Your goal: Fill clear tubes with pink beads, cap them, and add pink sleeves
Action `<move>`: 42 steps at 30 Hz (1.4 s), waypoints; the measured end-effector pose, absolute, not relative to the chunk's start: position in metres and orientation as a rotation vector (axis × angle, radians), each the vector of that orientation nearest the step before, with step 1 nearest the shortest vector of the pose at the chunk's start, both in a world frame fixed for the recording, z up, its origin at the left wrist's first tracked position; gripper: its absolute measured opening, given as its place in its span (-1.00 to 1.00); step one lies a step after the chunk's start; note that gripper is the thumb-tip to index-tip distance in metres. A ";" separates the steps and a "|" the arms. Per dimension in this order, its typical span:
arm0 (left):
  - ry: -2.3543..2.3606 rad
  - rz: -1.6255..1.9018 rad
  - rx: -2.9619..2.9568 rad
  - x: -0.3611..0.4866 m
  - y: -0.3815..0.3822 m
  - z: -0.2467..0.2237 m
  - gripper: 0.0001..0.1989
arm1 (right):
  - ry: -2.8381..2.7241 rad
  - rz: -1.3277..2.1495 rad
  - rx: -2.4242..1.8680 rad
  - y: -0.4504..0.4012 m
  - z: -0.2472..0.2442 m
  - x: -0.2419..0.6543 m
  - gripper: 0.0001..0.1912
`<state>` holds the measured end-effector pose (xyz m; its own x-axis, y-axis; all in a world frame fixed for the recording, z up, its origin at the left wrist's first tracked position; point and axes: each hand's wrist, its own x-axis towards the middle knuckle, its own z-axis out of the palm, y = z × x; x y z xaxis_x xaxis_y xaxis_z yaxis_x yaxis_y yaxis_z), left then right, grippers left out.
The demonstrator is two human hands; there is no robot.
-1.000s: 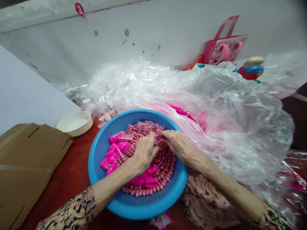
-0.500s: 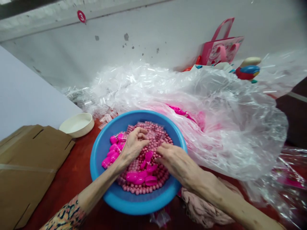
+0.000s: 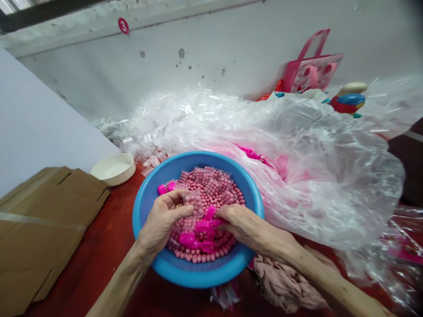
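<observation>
Two bare hands work inside a round blue plastic basin (image 3: 198,160) at six o'clock: your left hand (image 3: 161,222) pinches a small clear bag of pink beads (image 3: 194,203) between thumb and fingers, raised above the loose round pink beads (image 3: 228,198), seemingly to keep it apart from them. Your right hand (image 3: 249,226), fingers pressed together, rests against hot-pink plastic capsule halves (image 3: 205,225); whether it grips them, you cannot tell. A crumpled clear polythene sheet (image 3: 330,176) billows at two o'clock.
</observation>
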<state>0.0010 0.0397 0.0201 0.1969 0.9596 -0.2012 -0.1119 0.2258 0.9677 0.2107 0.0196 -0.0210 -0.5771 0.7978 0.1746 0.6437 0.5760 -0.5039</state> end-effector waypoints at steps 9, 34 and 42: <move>1.091 0.990 1.091 0.000 0.008 0.018 -0.85 | -1.694 1.381 -1.214 0.029 0.019 0.227 -0.66; 0.943 0.874 0.965 0.008 -0.001 0.002 -0.82 | -2.016 0.311 -1.043 -0.005 0.011 0.191 -0.84; 0.948 0.925 0.897 0.010 -0.005 0.000 -0.79 | -1.944 0.380 -1.168 -0.007 0.008 0.192 -0.87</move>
